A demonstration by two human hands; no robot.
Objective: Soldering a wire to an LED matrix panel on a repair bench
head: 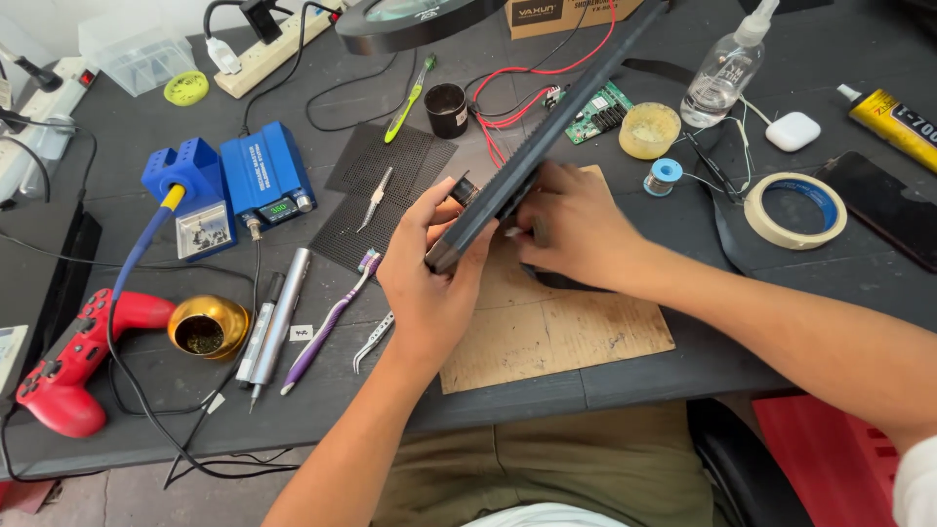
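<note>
Laptop [547,137], dark and flat, is tipped up on its edge over the brown cardboard mat [556,327], with both hands gripping its near end. Left hand [429,263] has fingers curled tight around the corner, and right hand [576,229] presses fingers together against its side. It would be best to hold it steady and keep it off the red wires [508,93].

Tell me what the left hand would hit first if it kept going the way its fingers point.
The left hand points up and right, already gripping the dark flat device. That device is first; past it probably the green circuit board, though depth is unclear.
</note>
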